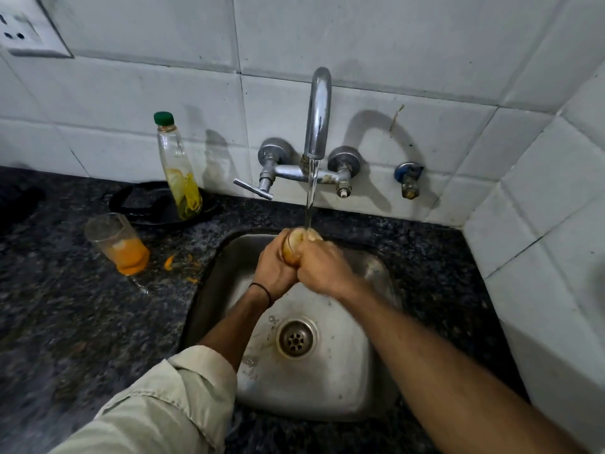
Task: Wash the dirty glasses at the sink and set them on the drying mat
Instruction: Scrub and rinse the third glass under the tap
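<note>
Both hands, left hand [274, 268] and right hand [322, 267], clasp a glass [296, 245] under the tap stream [310, 198], rinsing; the second dirty glass [118, 244], left of them, likely follows.

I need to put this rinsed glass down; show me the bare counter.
Free: dark counter right of the sink, up to the tiled wall; also the near-left counter beside the sleeve. Crowded: left of the sink, with the juice glass, orange spills, bottle and black pan.
</note>
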Tool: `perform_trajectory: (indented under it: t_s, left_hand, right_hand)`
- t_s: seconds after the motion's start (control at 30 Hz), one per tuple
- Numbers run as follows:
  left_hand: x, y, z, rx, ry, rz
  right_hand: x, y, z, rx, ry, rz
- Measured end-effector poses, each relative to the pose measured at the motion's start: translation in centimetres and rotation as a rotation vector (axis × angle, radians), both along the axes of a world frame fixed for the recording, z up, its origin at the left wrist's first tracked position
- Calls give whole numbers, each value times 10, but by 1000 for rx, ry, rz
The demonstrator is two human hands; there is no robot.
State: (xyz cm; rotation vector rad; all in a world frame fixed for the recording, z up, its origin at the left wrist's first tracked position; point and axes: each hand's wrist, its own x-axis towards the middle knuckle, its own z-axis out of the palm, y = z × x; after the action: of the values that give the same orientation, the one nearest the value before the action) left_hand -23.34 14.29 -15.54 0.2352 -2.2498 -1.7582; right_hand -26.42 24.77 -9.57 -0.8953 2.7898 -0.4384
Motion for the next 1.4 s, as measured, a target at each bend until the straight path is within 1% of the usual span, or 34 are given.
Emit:
perform_trajectory:
  t_s: [0.03,0.07,0.1,0.13,0.17,0.2,0.27,0.3,0.33,0.37,0.43,0.5,0.53,0.57,0.6,0.63,0.67,0.73,0.77,0.83,0.87,0.97,1.0,1.03,1.07,1.1,1.13,1.17,1.2,1.23,1.3,1.33,1.37,1.4]
  left_hand:
    - [0,-3,-1,22,-6,-3]
    - [2,-6,0,34,-20,-4]
    - [3,-9,0,42,-35,-5]
    - [3,-13,0,44,-47,-7]
    - [4,-15,-1,35,-55,-11]
    - [5,-13,-1,20,-63,-10]
    - [6,-2,0,11,-60,48]
    - [6,5,-1,7,-44,119]
    - [6,12,1,-18,-32,208]
    - [6,17,2,-67,-21,295]
    - [8,25,1,-248,0,411]
    - [11,33,-10,-423,89,481]
    - [13,36,-14,-432,91,472]
    - [15,38,-17,-390,39,430]
    - [13,35,-19,-323,-53,382]
    - [9,30,-20,-284,-134,348]
    - [5,23,-18,-302,-181,331]
    - [-2,6,-14,-331,-157,277]
    - [-3,-1,-10,-305,-129,227]
    - [0,-14,0,-295,-113,68]
    - [1,-18,4,-303,-131,-16]
    - [1,-23,12,-372,-220,-202]
    - [0,-22,12,-378,-251,-216]
    - [1,-21,12,-362,-261,-211]
    - [1,-18,13,-339,-262,-179]
    - [2,-15,12,-325,-254,-135]
    - [2,-12,13,-349,-248,-90]
    - [3,-9,14,-424,-250,-61]
    - [2,-8,14,-554,-259,-48]
    - [2,-8,16,-707,-275,-44]
    - [4,-8,21,-965,-332,-73]
    - [5,-6,23,-1077,-359,-103]
    - [6,-3,26,-1183,-371,-135]
    - [7,2,27,-1285,-366,-161]
  right_hand:
    - [8,-2,-7,-127,-17,-72]
    - [15,0,-13,-289,-80,-93]
    - [17,6,-18,-405,-91,-31]
    - [12,16,-26,-392,25,116]
    - [2,26,-31,-278,194,271]
    - [-10,34,-31,-155,310,372]
    - [-20,35,-17,2,329,374]
    - [-14,26,-11,21,270,314]
    - [-6,14,-5,-37,143,221]
    - [3,0,-1,-133,-35,55]
    - [14,-24,11,-443,-492,-395]
    - [10,-32,20,-805,-930,-781]
    - [5,-34,20,-866,-1018,-854]
    - [2,-37,19,-856,-1032,-830]
    - [2,-42,14,-789,-976,-747]
    - [5,-46,9,-712,-847,-664]
    - [8,-47,2,-613,-690,-584]
    - [17,-39,-8,-403,-358,-439]
    - [20,-30,-15,-380,-249,-347]
    - [18,-4,-25,-384,-151,-96]
    - [11,9,-29,-322,-88,66]
    - [-30,40,-31,95,155,451]
    - [-35,42,-23,199,176,507]
    - [-35,39,-20,244,147,511]
    - [-29,34,-16,176,62,430]
    - [-26,24,-19,113,-54,296]
    - [-21,14,-20,25,-162,166]
    - [-16,4,-23,-85,-289,58]
    - [-11,-4,-29,-212,-432,-32]
    - [-8,-8,-34,-386,-574,-130]
    - [1,-11,-41,-797,-819,-447]
    - [8,-12,-45,-978,-871,-617]
    - [12,-13,-50,-1123,-871,-758]
    - [15,-14,-53,-1189,-829,-860]
